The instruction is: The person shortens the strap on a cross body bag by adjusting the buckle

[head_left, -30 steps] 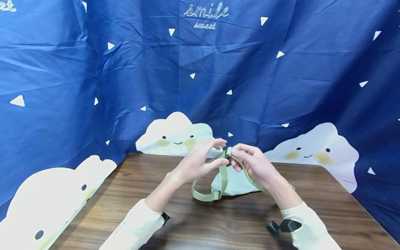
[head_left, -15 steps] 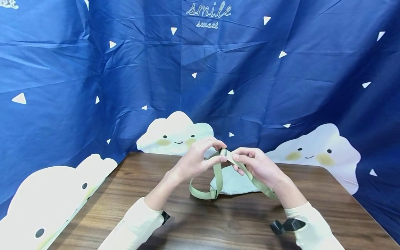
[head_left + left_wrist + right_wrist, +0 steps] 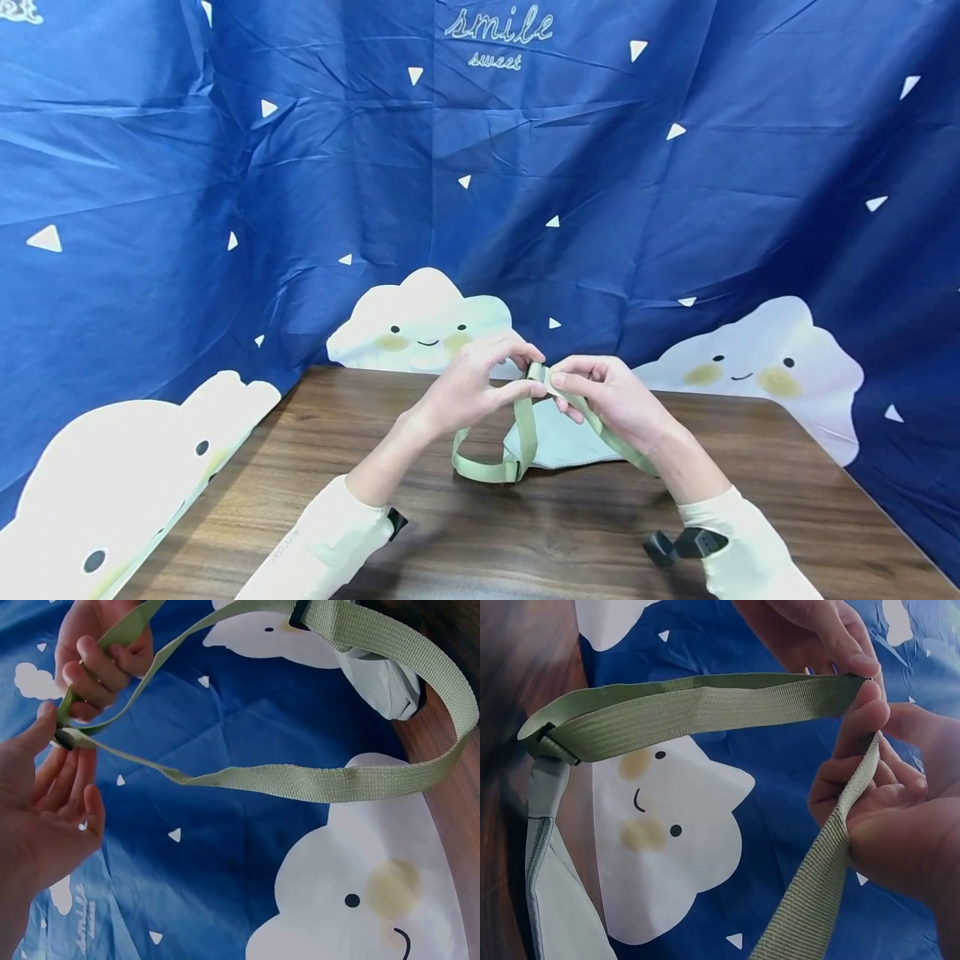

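A pale mint bag [image 3: 570, 437] lies on the table with its light green webbing strap [image 3: 705, 712] raised off it in a loop. Between thumb and fingers, my left hand [image 3: 467, 385] pinches the strap at a dark slide buckle [image 3: 66, 739]. Just to its right, my right hand [image 3: 618, 402] pinches the strap beside the buckle, and the webbing runs down from there past the palm. Another dark strap fitting [image 3: 546, 735] joins the loop near the bag's end, next to a grey zipper [image 3: 536, 855]. My fingertips partly cover the held buckle.
The brown wood-grain table [image 3: 480, 542] spreads under both forearms. A blue curtain [image 3: 480, 208] with white triangles and smiling clouds hangs behind and along the sides. Black camera mounts [image 3: 686, 544] sit on the sleeve cuffs.
My left fingers, spread apart a second ago, have closed on the buckle. The right fingertips have moved from the buckle onto the strap beside it. The bag stays put.
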Tool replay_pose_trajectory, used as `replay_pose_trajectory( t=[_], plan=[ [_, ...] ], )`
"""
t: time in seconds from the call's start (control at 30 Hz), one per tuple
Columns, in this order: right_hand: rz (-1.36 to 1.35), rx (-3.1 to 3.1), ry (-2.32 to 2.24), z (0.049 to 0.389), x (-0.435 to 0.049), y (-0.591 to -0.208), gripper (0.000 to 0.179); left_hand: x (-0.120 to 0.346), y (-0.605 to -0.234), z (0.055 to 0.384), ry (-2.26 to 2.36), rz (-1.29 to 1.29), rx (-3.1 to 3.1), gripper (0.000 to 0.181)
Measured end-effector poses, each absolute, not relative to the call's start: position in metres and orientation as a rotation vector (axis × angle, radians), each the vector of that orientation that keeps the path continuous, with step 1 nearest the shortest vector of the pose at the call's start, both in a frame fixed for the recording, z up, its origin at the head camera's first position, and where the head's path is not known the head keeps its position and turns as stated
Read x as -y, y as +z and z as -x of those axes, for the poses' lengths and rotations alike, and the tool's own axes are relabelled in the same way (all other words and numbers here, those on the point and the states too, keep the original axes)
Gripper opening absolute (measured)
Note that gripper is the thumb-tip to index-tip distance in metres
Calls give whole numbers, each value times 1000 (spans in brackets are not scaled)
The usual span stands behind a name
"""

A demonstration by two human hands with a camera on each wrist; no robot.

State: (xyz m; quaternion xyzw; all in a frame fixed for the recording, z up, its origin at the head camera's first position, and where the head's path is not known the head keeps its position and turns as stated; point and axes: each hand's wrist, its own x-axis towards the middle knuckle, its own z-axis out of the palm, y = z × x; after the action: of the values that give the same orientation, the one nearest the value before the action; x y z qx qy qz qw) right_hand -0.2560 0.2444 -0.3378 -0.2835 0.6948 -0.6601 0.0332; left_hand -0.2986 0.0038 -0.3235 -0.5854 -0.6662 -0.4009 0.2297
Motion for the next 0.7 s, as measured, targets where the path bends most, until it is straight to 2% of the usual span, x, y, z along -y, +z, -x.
replay_pose_trajectory(
  t=[0.4,0.7],
  plan=[
    [858,-2219,-1910,257,-252,-335,22,-1,-320,299,-1110,1628,1853,33],
    [867,-2205,-1857,263,-264,-339,19,3,-319,300,-1134,1570,1898,36]
  ],
)
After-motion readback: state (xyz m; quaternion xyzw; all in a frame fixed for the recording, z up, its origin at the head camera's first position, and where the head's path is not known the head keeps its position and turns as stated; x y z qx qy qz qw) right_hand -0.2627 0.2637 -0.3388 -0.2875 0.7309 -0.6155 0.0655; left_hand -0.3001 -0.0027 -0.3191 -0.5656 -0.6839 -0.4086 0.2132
